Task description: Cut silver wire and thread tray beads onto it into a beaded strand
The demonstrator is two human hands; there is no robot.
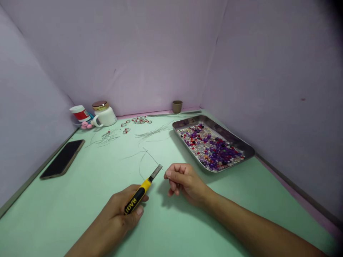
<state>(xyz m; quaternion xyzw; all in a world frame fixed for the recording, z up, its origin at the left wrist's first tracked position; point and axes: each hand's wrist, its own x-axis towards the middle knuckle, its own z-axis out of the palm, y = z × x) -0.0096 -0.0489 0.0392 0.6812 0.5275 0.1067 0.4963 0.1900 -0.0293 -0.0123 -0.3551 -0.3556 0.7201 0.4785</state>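
Well left of the steel tray (242,144), a dark phone (63,159) lies flat on the green table (80,207); behind it stand a red-banded tub (79,113) and a white jar (104,114). Nearer, left of the tray, the left hand (118,212) has its fingers closed around a yellow utility knife (142,191), blade pointing toward the tray. Just beside the blade tip, the right hand (184,180) pinches a thin wire (150,157) between thumb and fingertips, other fingers curled. The tray itself holds mixed purple, red and clear beads (211,144).

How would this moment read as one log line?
left hand: holds yellow cutter | right hand: pinches thin wire | bead tray: beside
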